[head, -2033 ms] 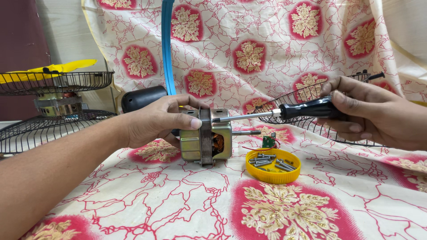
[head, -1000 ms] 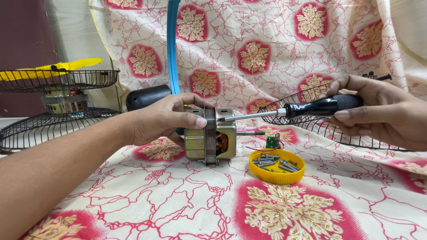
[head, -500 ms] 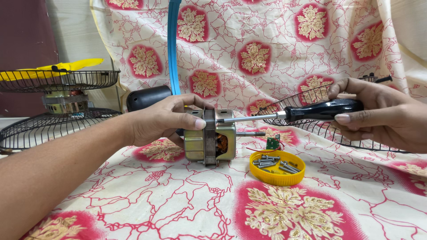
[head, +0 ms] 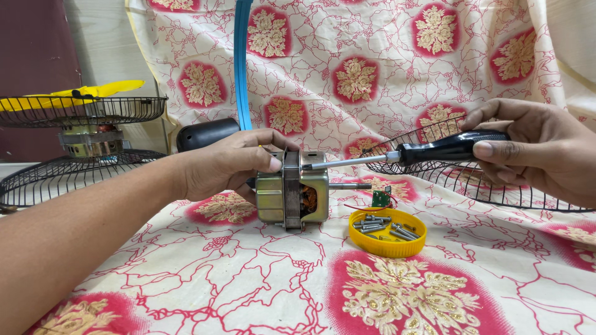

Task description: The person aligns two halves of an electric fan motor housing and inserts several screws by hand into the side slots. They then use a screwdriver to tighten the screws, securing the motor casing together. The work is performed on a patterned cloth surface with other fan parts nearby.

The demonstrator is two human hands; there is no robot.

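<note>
I have a single view, from the camera on the person's head. It sits low and close and faces forward and slightly down across the cloth-covered counter [head: 261,285] toward the draped cloth [head: 372,68] hanging behind it. The left forearm enters from the lower left edge and the right hand [head: 540,149] from the right edge, so both meet near mid-frame. A wire fan guard [head: 81,111] marks the far left. No second view overlaps this one.

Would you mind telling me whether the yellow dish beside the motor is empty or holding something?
Holding something: the yellow dish sits upright on the cloth with several grey metal screws lying inside.
</note>
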